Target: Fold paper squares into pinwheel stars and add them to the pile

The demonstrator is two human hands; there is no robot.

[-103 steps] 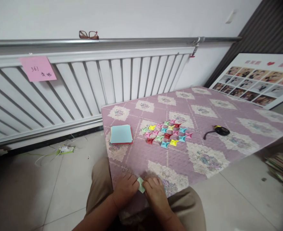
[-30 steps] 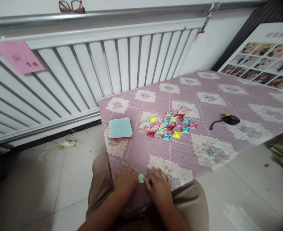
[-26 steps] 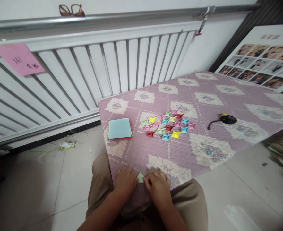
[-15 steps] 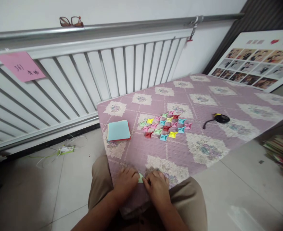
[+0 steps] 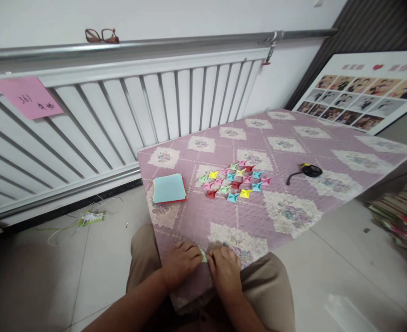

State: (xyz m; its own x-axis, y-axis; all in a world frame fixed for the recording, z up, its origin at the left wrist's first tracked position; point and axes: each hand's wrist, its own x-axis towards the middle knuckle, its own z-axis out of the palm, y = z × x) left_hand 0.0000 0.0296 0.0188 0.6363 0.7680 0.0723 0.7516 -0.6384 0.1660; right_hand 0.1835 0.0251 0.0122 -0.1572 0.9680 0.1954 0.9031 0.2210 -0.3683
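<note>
A: Far left, a pink note (image 5: 28,97) hangs on the white radiator (image 5: 132,106), "361" on it!
B: Below it, a power strip (image 5: 93,217) on the floor, loose white cable looping about. Up top, glasses (image 5: 103,39) perch on the metal pipe (image 5: 189,42).
A: Across to the table (image 5: 203,221), and there's the paper stack (image 5: 170,188), blue sheet uppermost, red showing at the edge.
B: Left hand (image 5: 182,265) next, fingers bunched and bent over the green paper (image 5: 204,256) at the near edge. Only a sliver shows!
A: And the right hand (image 5: 224,263), fingers curled, thumb side at the paper's right edge. Pinching or pressing?
B: Can't tell for either hand; the fingers block the view.
A: Beyond them, well apart, folded pieces (image 5: 236,185) in slanting rows!
B: Then a black object (image 5: 312,171) with a thin tail, a photo board (image 5: 359,103) behind, and far right, a stacked pile (image 5: 400,219) beside the table.
</note>
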